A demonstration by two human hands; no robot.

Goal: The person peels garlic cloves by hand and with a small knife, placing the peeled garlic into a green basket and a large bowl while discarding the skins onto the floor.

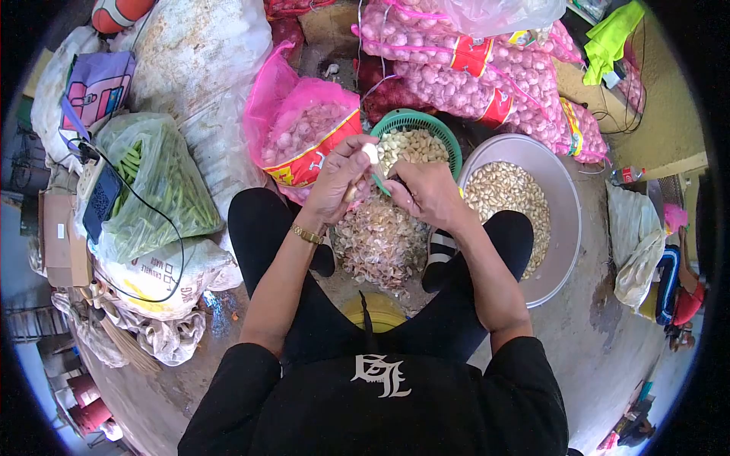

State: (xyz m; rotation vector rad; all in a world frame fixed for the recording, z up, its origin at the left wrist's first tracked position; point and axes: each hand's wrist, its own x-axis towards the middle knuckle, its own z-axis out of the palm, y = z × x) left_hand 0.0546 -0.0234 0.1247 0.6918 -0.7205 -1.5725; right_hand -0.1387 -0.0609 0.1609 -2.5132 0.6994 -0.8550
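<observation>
So your left hand [334, 185] has a white garlic clove [370, 153] pinched in its fingers, and your right hand [430, 196] is right beside it, fingers curled in; can't tell if they're gripping anything. Under your hands, between your feet, there's a heap of papery skins [380, 247]. Just past that is a green basket [456, 148] of cloves, with a big pale tub [564, 209] of more on the right. Pink mesh sacks [464, 80] of garlic are piled farthest back.
</observation>
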